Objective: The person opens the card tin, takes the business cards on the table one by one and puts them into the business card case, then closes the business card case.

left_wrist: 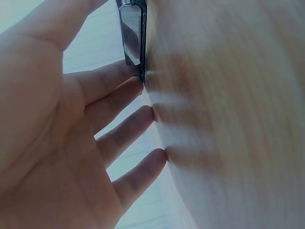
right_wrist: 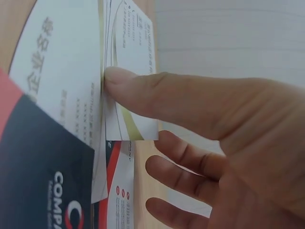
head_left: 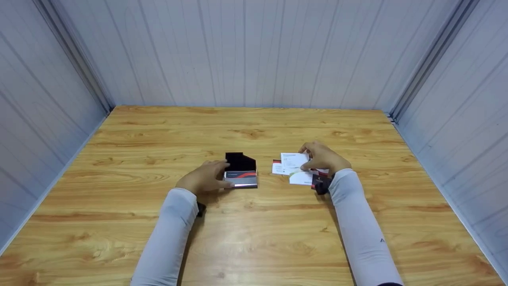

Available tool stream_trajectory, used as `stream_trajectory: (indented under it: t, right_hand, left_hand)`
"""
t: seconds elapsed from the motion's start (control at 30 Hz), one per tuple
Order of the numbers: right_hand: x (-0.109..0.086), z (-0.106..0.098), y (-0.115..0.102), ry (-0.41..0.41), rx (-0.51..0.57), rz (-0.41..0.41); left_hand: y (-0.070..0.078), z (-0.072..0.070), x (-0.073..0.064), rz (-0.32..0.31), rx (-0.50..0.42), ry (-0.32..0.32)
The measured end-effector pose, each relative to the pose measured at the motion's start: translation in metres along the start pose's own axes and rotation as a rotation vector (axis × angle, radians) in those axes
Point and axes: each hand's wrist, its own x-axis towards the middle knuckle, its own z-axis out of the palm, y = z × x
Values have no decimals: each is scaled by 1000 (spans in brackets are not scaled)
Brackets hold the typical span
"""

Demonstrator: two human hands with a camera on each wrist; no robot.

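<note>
An opened business card case (head_left: 241,180) lies left of centre, its black lid (head_left: 239,162) folded back and a grey card with a red stripe inside. My left hand (head_left: 204,177) holds the case at its left side, thumb at the near corner and fingers by the lid. In the left wrist view, the lower fingertips (left_wrist: 159,155) rest at the tabletop beside the case (left_wrist: 131,33). My right hand (head_left: 323,157) pinches a white business card (head_left: 293,159) with the thumb on its near edge. Other white and dark cards (right_wrist: 47,162) lie spread under and beside it.
Both hands work over a wood-grain table (head_left: 254,230). Pale panel walls (head_left: 246,51) stand at the back and on both sides. A black wrist device (head_left: 321,184) sits close over the dark card by my right wrist.
</note>
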Motion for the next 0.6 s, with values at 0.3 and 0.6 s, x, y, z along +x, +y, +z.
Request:
stream_trajectory:
  t: [0.3, 0.6]
  right_hand:
    - [-2, -4, -2, 5, 92, -22]
    - [-7, -10, -8, -8, 210, -104]
  left_hand:
    - [0, 0, 1, 0, 14, 1]
    - [-2, 1, 0, -8, 9, 4]
